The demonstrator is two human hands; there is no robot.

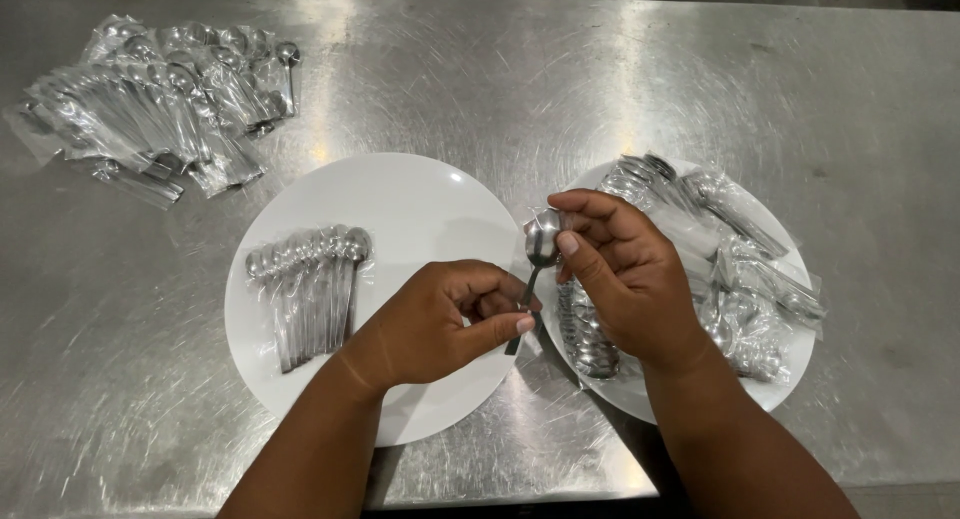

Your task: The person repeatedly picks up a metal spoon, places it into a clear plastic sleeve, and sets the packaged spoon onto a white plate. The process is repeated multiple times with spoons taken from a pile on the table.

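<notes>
Two hands, left hand and right hand, fingers closed on one spoon (wrapped), between two white plates.

plates: plain white | spoons: shiny silver, clear wrap | table: brushed grey steel, swirl scratches

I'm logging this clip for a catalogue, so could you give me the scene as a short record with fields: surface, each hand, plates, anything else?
surface: scratched steel table
left hand: pinches the handle end of a small metal spoon
right hand: fingers around the spoon's bowl, thumb on it
left plate: white, round; a row of spoons lies on it, seemingly under clear film
right plate: white, round; heaped with plastic-wrapped spoons
far left of table: loose pile of wrapped cutlery
other people: none in view
</notes>
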